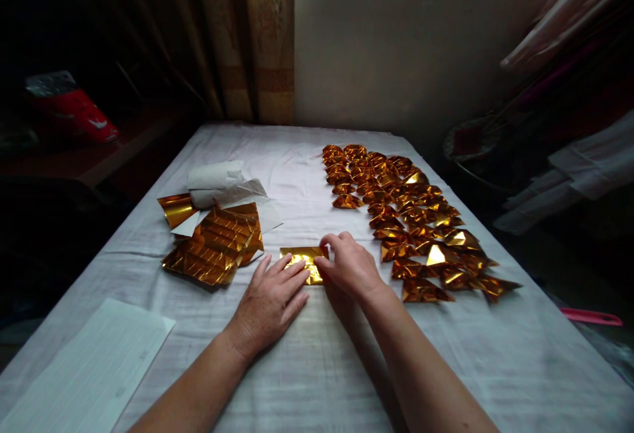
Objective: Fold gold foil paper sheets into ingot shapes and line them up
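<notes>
A folded rectangle of gold foil paper [308, 263] lies flat on the white cloth in front of me. My left hand [273, 294] rests on its left part, fingers stretched out and a little apart. At its right end, my right hand [349, 263] pinches the paper's edge between thumb and forefinger. To the right stand several rows of folded gold foil ingots [389, 215]. On the left is a loose stack of creased gold foil sheets [212, 248].
Behind the stack lie a white paper roll [215, 175] and a curled gold sheet [177, 208]. A pale lined sheet [94, 367] is at the near left. Past the cloth's right edge is a pink handle [592, 317]. A curtain [247, 37] hangs at the back.
</notes>
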Demonstrator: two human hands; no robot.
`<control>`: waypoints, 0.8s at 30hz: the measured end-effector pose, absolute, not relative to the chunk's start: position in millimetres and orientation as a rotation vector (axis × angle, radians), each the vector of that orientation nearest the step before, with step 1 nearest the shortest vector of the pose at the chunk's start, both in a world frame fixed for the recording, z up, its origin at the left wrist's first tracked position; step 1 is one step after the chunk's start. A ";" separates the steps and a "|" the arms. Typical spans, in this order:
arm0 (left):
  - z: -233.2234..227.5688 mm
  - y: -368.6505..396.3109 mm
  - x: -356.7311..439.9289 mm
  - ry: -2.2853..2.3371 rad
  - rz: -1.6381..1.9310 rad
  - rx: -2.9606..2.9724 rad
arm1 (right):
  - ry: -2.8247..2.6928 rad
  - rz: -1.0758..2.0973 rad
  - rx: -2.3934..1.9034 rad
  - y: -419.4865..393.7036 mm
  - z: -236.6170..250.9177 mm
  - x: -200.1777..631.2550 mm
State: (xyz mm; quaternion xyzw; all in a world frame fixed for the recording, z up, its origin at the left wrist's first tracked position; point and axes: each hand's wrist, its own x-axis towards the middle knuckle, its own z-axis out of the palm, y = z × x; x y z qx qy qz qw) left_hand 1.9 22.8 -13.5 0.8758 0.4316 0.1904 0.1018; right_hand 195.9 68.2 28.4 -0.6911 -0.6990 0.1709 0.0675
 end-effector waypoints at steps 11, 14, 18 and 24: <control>-18.3 28.3 -2.5 1.369 0.842 2.479 | -2.127 0.677 -1.979 81.6 30.4 204.6; -22.3 30.0 -3.1 1.471 0.930 2.448 | -2.132 0.799 -1.942 83.1 32.2 206.7; -26.4 32.9 -4.9 1.548 1.040 2.382 | -2.140 1.098 -1.640 86.5 31.6 211.4; -15.4 37.6 -9.3 1.524 1.153 2.159 | -1.982 1.279 -1.330 85.4 31.5 212.7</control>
